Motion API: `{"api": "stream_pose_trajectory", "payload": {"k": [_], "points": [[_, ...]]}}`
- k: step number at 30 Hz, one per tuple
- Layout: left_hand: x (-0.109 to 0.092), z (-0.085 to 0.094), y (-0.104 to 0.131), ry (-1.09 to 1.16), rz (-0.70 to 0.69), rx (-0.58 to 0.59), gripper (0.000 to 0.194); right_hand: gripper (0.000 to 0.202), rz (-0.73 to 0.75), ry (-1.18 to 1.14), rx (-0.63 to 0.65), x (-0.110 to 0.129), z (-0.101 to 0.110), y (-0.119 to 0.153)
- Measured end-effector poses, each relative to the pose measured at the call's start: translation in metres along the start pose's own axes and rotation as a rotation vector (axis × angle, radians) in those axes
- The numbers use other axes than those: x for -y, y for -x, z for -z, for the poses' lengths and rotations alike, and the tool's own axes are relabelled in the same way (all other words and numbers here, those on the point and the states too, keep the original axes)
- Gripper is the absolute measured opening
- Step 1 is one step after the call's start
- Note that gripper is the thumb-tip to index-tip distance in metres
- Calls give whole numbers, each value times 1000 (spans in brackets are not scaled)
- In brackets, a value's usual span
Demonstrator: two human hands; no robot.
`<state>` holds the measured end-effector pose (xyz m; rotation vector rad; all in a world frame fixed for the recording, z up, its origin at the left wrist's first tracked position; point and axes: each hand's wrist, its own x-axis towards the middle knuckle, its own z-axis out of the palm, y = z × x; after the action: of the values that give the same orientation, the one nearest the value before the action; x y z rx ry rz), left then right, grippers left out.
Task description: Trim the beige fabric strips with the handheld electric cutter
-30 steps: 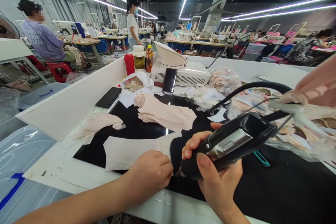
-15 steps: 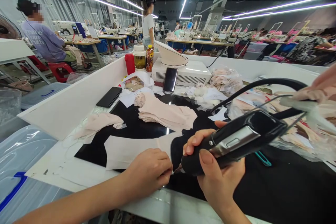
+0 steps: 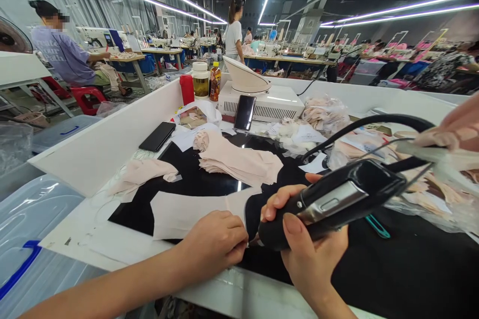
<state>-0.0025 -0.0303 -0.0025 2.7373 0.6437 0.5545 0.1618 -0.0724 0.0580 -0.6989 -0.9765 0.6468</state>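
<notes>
My right hand (image 3: 314,244) is wrapped round a black corded hand-held tool (image 3: 329,204) with a silver panel; its rear end and black cable lead off to the right. The tool's narrow tip points left and down, close to the fingers of my left hand (image 3: 219,241). Those fingers are closed at the right edge of a flat, pale beige fabric piece (image 3: 187,212), which lies on a black work surface (image 3: 404,269). What exactly is pinched is mostly hidden. Behind it lies a stack of pale pink fabric pieces (image 3: 239,159), and more fabric (image 3: 144,177) sits at the left.
A phone (image 3: 244,112) leans on a white machine (image 3: 262,102); another phone (image 3: 157,136) lies flat. Bottles (image 3: 215,82) stand behind. Bagged fabric (image 3: 324,112) and a teal clip (image 3: 377,226) are on the right. A white side wall (image 3: 112,144) borders the table.
My hands and the tool stay almost in place. The view has shifted slightly. In the background, a standing person has moved right, and the seated person at left has raised an arm.
</notes>
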Motion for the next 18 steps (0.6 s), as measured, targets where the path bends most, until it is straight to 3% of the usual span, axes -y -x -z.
{"api": "stream_pose_trajectory", "payload": {"k": [18], "points": [[7, 14, -2, 160, -8, -67, 15, 49, 12, 6, 13, -2, 4, 1]]}}
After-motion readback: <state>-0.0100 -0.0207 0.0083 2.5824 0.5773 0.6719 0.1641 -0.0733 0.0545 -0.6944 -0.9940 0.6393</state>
